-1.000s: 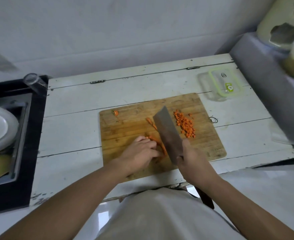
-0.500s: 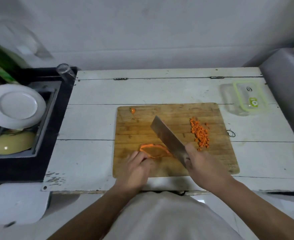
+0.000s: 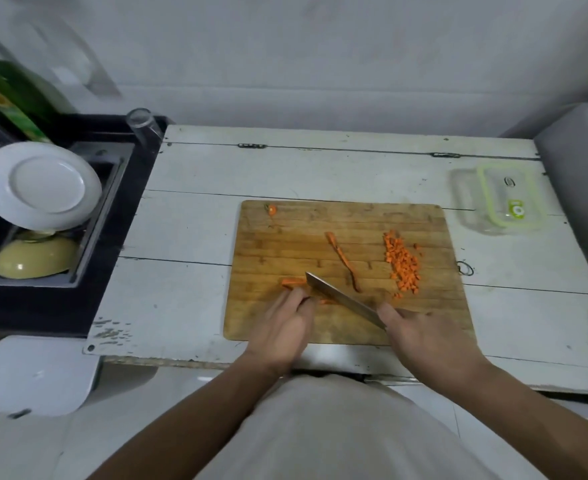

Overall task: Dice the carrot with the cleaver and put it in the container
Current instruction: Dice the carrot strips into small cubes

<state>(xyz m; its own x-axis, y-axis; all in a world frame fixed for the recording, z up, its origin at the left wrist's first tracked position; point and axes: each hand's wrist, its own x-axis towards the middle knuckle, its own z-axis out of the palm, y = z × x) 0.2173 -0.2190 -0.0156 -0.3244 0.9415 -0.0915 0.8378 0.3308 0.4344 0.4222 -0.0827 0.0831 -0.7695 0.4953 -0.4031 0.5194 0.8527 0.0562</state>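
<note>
Right hand (image 3: 420, 336) is clenched on the cleaver (image 3: 346, 299); its handle is hidden in the grip. Left hand (image 3: 282, 322) pins carrot strips (image 3: 294, 282), fingertips covering their near ends. Flat steel blade is edge-down beside them. Diced carrot (image 3: 403, 265) is heaped on the wooden board (image 3: 285, 244). Clear, green-rimmed container (image 3: 509, 199) sits well apart on the painted table (image 3: 195, 220).

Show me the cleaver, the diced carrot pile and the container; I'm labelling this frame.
cleaver (image 3: 344, 298): head view, middle of the blade.
diced carrot pile (image 3: 403, 265): head view, centre of the heap.
container (image 3: 510, 199): head view, on its green-rimmed lid.
</note>
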